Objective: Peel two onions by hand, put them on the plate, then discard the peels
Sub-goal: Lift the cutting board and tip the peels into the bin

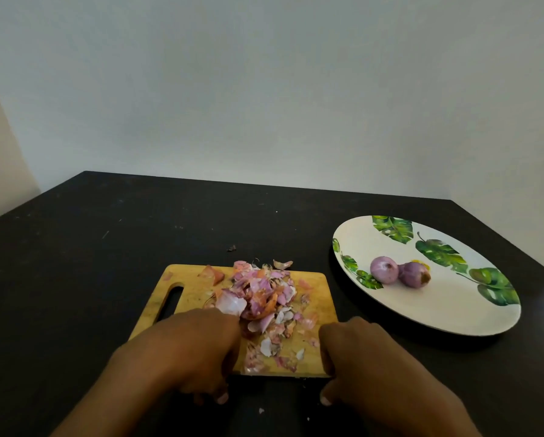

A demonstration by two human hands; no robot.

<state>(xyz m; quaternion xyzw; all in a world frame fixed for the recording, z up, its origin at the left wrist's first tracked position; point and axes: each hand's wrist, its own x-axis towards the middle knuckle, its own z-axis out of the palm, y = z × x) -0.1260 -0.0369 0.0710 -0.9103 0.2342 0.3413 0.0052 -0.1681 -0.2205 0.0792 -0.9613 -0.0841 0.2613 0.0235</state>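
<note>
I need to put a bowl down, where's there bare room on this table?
The dark table is bare left of and behind the wooden cutting board. The board is crowded with purple onion peels; the leaf-patterned white plate fills the right.

Only the two hands and the forearms of the person are visible, coming in from the bottom edge of the view. The left hand [190, 351] and the right hand [363, 357] are both bare, with no glove. No ring, watch or bracelet shows on them. The forearms are bare too, and no sleeve reaches into the picture. A pale, short fingernail shows on a fingertip of each hand.
</note>
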